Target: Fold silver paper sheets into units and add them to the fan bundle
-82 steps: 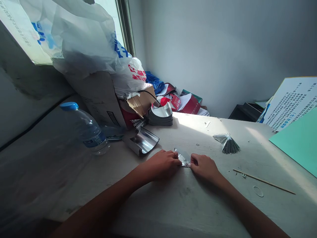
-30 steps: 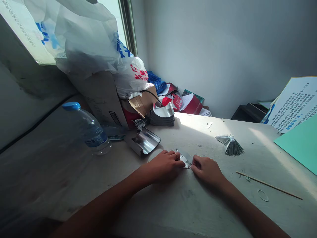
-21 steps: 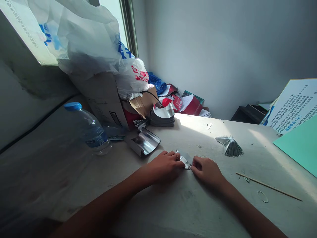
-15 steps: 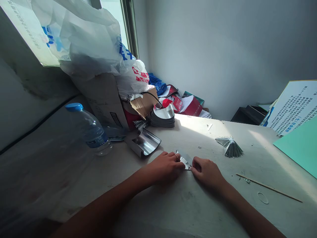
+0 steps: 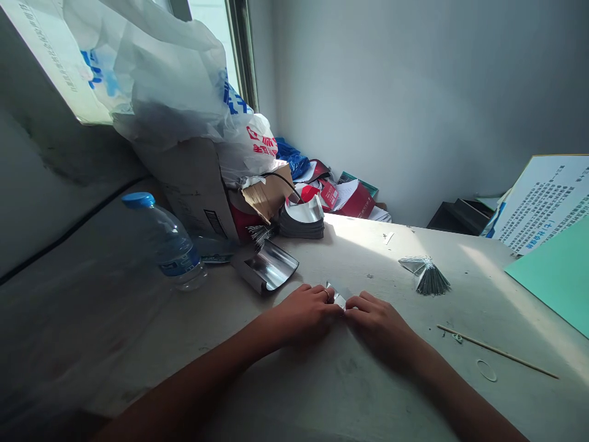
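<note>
Between my hands, on the white tabletop (image 5: 294,393), lies a small piece of silver foil paper (image 5: 339,298), partly covered by fingers. My left hand (image 5: 313,310), with a ring on one finger, is closed on its left side. From the right, my right hand (image 5: 375,316) presses its curled fingers on the near right edge. Both hands nearly touch at the foil's near edge. A curled stack of silver sheets (image 5: 272,267) rests beyond my left hand. Off to the right sits a fan-shaped bundle of folded silver pieces (image 5: 431,276).
A thin wooden stick (image 5: 499,352) and a rubber band (image 5: 486,370) lie at right. On the left stand a plastic bottle (image 5: 177,255) and a cardboard box (image 5: 193,184) under plastic bags (image 5: 170,80). Another silver stack (image 5: 301,221) is at the back. A green sheet (image 5: 556,276) juts in.
My right hand has shifted left along the foil, closer to my left hand, and covers more of it. My left hand has hardly moved.
</note>
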Demonstrator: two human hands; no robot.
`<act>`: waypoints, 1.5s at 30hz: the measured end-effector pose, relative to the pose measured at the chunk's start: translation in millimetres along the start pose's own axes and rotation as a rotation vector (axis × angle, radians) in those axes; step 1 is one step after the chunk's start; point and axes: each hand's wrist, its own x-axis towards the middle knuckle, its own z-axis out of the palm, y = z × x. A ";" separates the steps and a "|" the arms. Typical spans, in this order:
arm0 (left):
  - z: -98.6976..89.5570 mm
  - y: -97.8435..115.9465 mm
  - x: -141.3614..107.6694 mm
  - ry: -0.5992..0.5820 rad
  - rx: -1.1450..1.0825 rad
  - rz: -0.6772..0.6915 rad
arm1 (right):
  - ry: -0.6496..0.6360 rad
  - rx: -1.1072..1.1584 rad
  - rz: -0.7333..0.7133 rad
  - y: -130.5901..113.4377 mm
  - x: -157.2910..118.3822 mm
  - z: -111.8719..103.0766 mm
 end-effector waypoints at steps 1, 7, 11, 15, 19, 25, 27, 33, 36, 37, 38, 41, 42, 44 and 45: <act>0.1 0.0 0.1 0.000 -0.002 -0.002 | -0.018 -0.021 0.007 0.1 0.1 -1.4; -4.3 -2.0 -3.0 -0.007 -0.036 0.023 | -0.080 -0.063 0.077 -4.9 2.8 -9.0; -11.7 -4.5 -6.4 -0.019 -0.101 0.052 | -0.094 -0.067 0.092 -6.3 3.5 -9.8; -15.7 -2.0 -6.2 -0.036 -0.108 0.022 | -0.086 -0.081 0.104 -7.4 4.8 -9.5; -15.0 4.1 -3.5 -0.021 -0.070 -0.028 | -0.073 -0.066 0.107 -10.0 7.3 -10.1; -16.3 8.7 -2.8 -0.035 -0.064 -0.059 | -0.069 0.031 0.079 -2.2 -1.1 -16.1; -18.0 8.8 -3.4 -0.053 -0.083 -0.073 | -0.069 0.068 0.089 3.0 -5.1 -18.5; -20.4 8.1 -4.4 -0.108 -0.128 -0.117 | -0.074 0.215 0.051 19.0 -10.4 -20.0; -19.3 6.6 -4.8 -0.103 -0.134 -0.121 | -0.065 0.305 0.061 25.1 -12.8 -21.1; -19.0 6.0 -5.0 -0.100 -0.142 -0.118 | -0.069 0.313 0.059 25.9 -13.2 -22.2; -18.8 5.4 -5.1 -0.097 -0.152 -0.114 | -0.080 0.311 0.054 25.9 -13.3 -23.3; -18.3 4.8 -4.7 -0.091 -0.172 -0.112 | -0.114 0.284 0.057 23.4 -12.1 -26.4; -18.0 4.8 -4.2 -0.087 -0.172 -0.112 | -0.121 0.276 0.061 22.5 -11.5 -26.9; -16.6 5.0 -2.7 -0.069 -0.169 -0.111 | -0.116 0.268 0.068 21.3 -10.8 -26.9; -15.5 4.9 -1.6 -0.054 -0.166 -0.114 | -0.114 0.269 0.063 20.9 -10.8 -26.7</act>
